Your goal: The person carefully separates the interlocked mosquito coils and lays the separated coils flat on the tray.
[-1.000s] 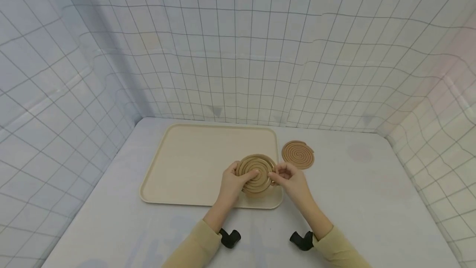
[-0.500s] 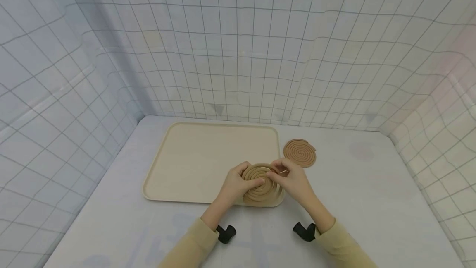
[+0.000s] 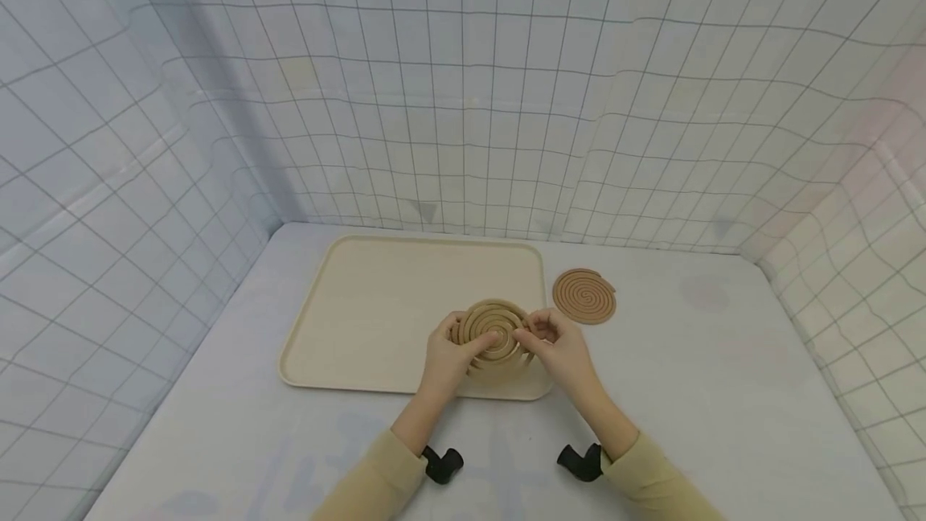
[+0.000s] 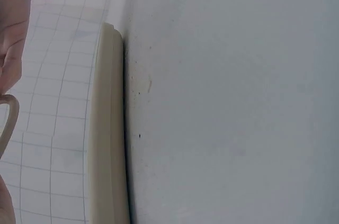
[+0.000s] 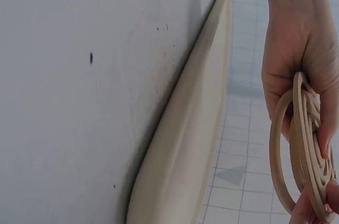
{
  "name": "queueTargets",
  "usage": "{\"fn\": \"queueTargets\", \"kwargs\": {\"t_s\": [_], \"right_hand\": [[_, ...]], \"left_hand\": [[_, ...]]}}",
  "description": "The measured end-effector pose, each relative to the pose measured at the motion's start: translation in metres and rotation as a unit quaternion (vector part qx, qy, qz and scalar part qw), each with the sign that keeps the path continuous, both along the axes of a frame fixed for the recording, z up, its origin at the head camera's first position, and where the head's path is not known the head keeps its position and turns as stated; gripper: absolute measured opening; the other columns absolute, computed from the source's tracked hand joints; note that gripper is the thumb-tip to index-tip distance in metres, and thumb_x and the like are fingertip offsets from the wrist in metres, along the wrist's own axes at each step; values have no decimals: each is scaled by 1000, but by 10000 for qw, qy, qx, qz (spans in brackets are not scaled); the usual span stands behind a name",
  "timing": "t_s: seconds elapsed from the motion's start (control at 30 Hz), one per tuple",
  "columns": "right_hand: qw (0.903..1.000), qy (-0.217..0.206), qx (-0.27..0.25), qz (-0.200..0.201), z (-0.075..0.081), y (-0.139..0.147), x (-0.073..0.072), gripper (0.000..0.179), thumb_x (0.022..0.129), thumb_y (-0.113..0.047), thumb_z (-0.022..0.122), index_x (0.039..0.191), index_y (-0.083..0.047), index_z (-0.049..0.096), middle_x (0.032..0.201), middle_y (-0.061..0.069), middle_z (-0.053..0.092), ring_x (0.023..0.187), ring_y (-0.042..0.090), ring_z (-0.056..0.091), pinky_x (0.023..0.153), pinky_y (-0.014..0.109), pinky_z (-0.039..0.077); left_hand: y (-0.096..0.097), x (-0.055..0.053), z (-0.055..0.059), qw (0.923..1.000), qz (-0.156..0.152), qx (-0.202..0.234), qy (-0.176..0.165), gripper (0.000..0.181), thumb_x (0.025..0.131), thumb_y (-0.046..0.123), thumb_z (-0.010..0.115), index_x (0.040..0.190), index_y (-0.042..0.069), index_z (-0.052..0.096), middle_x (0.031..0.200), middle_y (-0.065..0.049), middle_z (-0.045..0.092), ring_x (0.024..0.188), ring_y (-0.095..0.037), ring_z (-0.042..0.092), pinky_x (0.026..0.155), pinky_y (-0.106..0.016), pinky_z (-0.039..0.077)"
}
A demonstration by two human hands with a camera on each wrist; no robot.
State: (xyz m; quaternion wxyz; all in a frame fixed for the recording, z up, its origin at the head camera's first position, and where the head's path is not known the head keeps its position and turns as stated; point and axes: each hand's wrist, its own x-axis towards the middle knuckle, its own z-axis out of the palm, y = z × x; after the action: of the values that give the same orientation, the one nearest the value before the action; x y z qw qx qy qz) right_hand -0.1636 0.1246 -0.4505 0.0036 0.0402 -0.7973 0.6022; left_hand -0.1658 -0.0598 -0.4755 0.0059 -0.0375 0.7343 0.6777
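Note:
Over the near right corner of the tray, both hands hold a tan mosquito coil (image 3: 493,305). My left hand (image 3: 447,356) grips its left side, with the thumb pressed on the middle of the spiral and the fingers behind. My right hand (image 3: 567,352) pinches the coil's right side between thumb and fingers. In the right wrist view the coil (image 5: 299,134) is seen edge-on, and an outer loop stands apart from the rest of the spiral. Whether these are two nested coils cannot be told. Only a curved end of coil (image 4: 11,121) shows in the left wrist view.
A cream tray (image 3: 405,288) lies on the white table (image 3: 694,392), under and left of the hands. Right of the tray lies a browner flat mosquito coil (image 3: 584,296). Grid-patterned walls (image 3: 477,103) enclose the table at the back and sides.
The held coil dipped towards the tray's near edge and tilted, then came back up and slightly left. Both hands moved with it, keeping hold. The coil on the table stayed in place.

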Motion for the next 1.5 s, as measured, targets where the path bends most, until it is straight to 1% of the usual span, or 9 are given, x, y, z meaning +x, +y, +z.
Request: {"fn": "queueTargets", "kwargs": {"t_s": [0.23,0.37,0.6,0.8,0.93,1.1,1.3,1.4,1.5], "right_hand": [[9988,-242,-24,429,-3,-2,2,26,86,-11,76,103,3,62,86,13,68,72,11,66,69,28,57],[9966,30,698,440,-3,0,2,22,83,-13,79,98,-3,64,87,8,69,75,9,63,66,21,52],[9784,1170,1570,661,5,4,0,20,81,-16,81,95,-11,68,85,0,67,77,8,61,69,22,54],[9757,1281,1549,876,9,6,0,21,81,-16,80,98,-11,69,87,-1,69,79,6,63,69,22,56],[9829,1099,1259,770,7,5,0,20,81,-13,80,97,-9,69,89,2,70,81,8,64,70,22,56],[9936,571,810,546,2,-2,2,23,82,-12,79,101,-6,68,89,8,70,77,9,64,64,24,56],[9973,167,572,439,-4,-9,5,23,84,-13,78,101,-4,66,95,12,72,87,15,69,67,21,55],[9956,271,772,454,-4,-8,5,20,85,-15,77,99,-6,66,96,10,72,91,17,69,69,20,54],[9924,339,995,633,-2,-3,3,18,85,-15,77,96,-8,64,92,6,69,89,18,68,69,22,55]], "left_hand": [[0,3,-1,9988,392,284,33,44,76,28,86,110,9,66,103,-5,68,91,-11,61,78,-23,52],[-2,4,-2,9998,129,70,104,37,75,26,87,102,9,68,91,-2,66,80,-11,58,68,-22,50],[-3,5,0,9950,-793,-457,401,30,75,21,86,96,7,69,80,1,63,71,-9,54,64,-22,47],[-5,3,-1,9916,-1073,-648,330,34,75,27,86,97,8,69,83,-2,64,75,-13,56,67,-24,49],[-6,4,-4,9937,-921,-619,158,51,76,34,85,115,5,67,111,-11,69,96,-19,64,83,-32,54],[-2,5,-7,9995,-302,-120,-60,56,80,33,83,124,4,62,129,-15,63,111,-25,64,90,-33,55],[6,8,-6,9949,451,866,-238,47,83,24,80,120,4,59,120,-9,64,104,-14,63,86,-21,54],[6,9,-4,9893,277,1364,-431,39,86,18,78,114,2,57,106,-5,64,95,-9,63,81,-19,54],[0,8,0,9796,-221,1872,-694,35,92,21,71,115,0,54,107,-3,60,97,-9,60,83,-19,52]]}}
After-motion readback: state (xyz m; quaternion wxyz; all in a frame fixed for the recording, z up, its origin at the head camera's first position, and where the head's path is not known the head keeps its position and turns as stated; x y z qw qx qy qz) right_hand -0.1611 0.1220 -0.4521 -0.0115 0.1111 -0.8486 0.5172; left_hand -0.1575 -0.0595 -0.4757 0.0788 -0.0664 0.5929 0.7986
